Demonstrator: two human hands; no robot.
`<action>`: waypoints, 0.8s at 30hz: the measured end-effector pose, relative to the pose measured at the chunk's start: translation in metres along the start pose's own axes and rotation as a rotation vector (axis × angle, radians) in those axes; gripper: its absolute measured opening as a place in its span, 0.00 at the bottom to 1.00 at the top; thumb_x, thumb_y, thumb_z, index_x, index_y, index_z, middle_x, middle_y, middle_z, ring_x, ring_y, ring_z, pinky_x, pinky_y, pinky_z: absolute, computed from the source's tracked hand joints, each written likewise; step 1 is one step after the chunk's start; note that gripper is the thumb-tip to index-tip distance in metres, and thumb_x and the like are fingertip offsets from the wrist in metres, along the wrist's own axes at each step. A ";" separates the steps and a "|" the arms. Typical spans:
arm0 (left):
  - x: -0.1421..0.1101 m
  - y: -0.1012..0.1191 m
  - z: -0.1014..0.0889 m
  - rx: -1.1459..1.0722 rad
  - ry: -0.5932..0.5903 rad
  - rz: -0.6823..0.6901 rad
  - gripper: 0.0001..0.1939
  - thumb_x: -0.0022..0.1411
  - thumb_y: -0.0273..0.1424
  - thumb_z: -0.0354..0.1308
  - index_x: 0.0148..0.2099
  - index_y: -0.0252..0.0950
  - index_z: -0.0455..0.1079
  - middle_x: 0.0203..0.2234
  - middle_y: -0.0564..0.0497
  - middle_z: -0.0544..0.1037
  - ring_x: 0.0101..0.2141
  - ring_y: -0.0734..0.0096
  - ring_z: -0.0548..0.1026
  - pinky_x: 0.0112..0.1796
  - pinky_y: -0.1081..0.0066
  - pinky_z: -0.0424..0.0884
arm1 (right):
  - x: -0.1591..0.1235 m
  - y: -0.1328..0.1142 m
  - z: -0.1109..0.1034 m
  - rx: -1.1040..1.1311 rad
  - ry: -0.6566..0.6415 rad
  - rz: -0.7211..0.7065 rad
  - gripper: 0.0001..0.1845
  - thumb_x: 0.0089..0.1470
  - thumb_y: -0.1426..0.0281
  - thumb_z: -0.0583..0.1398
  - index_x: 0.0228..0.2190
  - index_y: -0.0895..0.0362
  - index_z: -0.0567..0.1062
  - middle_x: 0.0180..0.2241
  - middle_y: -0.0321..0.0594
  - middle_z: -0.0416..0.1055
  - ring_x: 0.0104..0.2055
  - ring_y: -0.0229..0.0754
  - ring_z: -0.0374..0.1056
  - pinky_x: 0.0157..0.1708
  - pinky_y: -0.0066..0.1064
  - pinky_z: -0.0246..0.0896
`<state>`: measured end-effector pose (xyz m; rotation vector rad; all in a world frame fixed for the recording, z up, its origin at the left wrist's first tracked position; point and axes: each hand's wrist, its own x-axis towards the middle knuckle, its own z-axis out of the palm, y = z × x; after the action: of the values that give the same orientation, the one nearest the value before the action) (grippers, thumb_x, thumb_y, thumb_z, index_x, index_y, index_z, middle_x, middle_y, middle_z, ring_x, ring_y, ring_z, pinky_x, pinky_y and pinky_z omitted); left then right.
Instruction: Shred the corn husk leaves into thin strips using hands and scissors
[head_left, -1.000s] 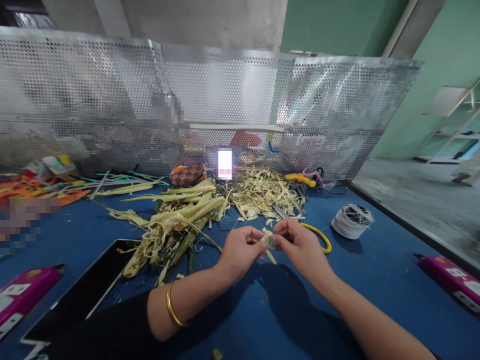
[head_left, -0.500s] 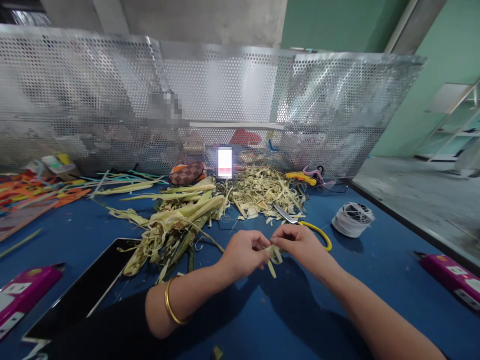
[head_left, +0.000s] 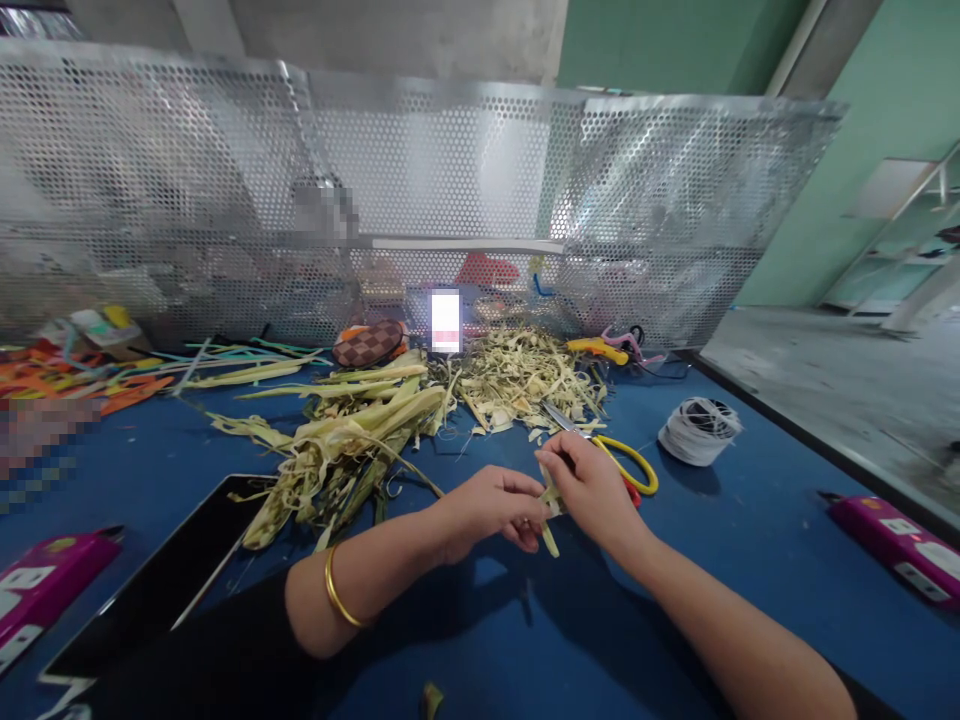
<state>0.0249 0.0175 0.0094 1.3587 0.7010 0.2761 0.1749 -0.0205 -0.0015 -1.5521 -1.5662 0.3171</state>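
Between my two hands is a small pale-green strip of corn husk (head_left: 552,540), its lower end hanging down over the blue table. My left hand (head_left: 495,508) is closed on the strip from the left, fingertips against it. From the right, my right hand (head_left: 589,485) pinches the upper part of the same piece between thumb and finger. Just behind the right hand lie scissors (head_left: 634,463) with yellow and red handles, their blades partly hidden. A bundle of long corn husks (head_left: 337,460) lies to the left, and a heap of husk scraps (head_left: 525,380) lies behind the hands.
A spool of white string (head_left: 699,432) stands at right. Magenta power strips (head_left: 900,545) lie at both sides, with a black tablet (head_left: 161,575) at left. A lit phone (head_left: 445,322) stands before the perforated metal screen (head_left: 450,150). A yellow-handled tool (head_left: 598,350) lies near the screen.
My right hand has lifted and turned slightly, with its pinch higher on the strip. The left fingers have shifted slightly right and down. More of the scissors' red handle shows.
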 end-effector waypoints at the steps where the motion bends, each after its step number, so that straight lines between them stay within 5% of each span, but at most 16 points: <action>1: 0.000 -0.001 0.001 0.001 0.018 0.000 0.11 0.44 0.37 0.63 0.26 0.33 0.71 0.18 0.54 0.72 0.19 0.77 0.70 0.26 0.75 0.68 | 0.000 0.000 0.001 0.014 -0.004 0.003 0.10 0.53 0.66 0.53 0.22 0.54 0.63 0.22 0.34 0.63 0.26 0.39 0.59 0.28 0.30 0.53; 8: 0.002 -0.009 0.007 0.085 0.075 0.033 0.17 0.40 0.42 0.66 0.22 0.33 0.69 0.13 0.56 0.68 0.15 0.78 0.65 0.22 0.75 0.63 | 0.001 0.002 0.008 0.307 -0.167 0.194 0.12 0.49 0.62 0.55 0.20 0.54 0.63 0.17 0.29 0.55 0.20 0.35 0.51 0.21 0.27 0.48; 17: 0.001 -0.005 0.005 0.111 0.064 0.012 0.18 0.42 0.44 0.64 0.20 0.34 0.66 0.13 0.55 0.68 0.16 0.77 0.65 0.22 0.73 0.63 | -0.002 0.001 0.012 0.363 -0.063 0.199 0.13 0.51 0.60 0.55 0.22 0.55 0.64 0.17 0.28 0.54 0.19 0.34 0.50 0.18 0.26 0.47; 24: 0.004 0.001 -0.003 0.105 0.314 0.092 0.17 0.45 0.41 0.62 0.19 0.35 0.63 0.12 0.57 0.66 0.15 0.78 0.65 0.21 0.75 0.61 | 0.005 0.006 -0.003 0.287 -0.202 0.182 0.14 0.50 0.59 0.57 0.24 0.57 0.70 0.18 0.32 0.64 0.22 0.36 0.59 0.23 0.27 0.53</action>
<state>0.0263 0.0227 0.0093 1.4663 0.9248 0.5402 0.1816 -0.0159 -0.0019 -1.4714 -1.4562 0.7875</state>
